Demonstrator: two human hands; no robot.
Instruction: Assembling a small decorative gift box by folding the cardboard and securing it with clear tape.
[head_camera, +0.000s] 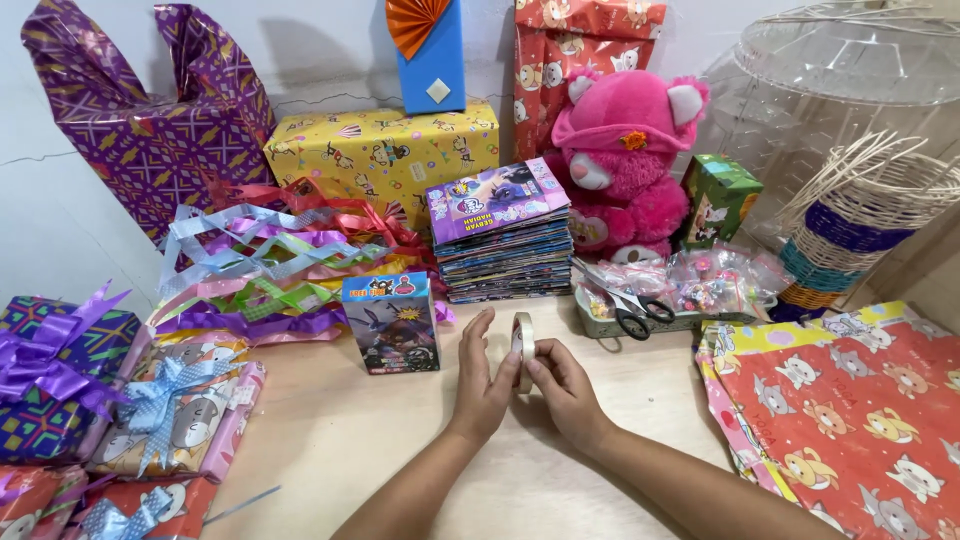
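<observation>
Both hands meet at the middle of a pale wooden table (330, 440). Between them stands a roll of clear tape (523, 345), held upright on its edge. My left hand (482, 383) grips the roll's left side with the fingers raised along it. My right hand (562, 388) holds the right side, with the fingertips on the roll's rim. A small blue box with a cartoon picture (392, 322) stands just left of the hands.
Ribbons (265, 275) and wrapped gifts (60, 385) fill the left. A stack of booklets (503, 235), a yellow wrapped box (385, 155), a pink plush bear (620, 165), and a tray with black scissors (640, 318) line the back. Red cat-print wrapping paper (850, 420) lies at the right, by a wicker basket (860, 220).
</observation>
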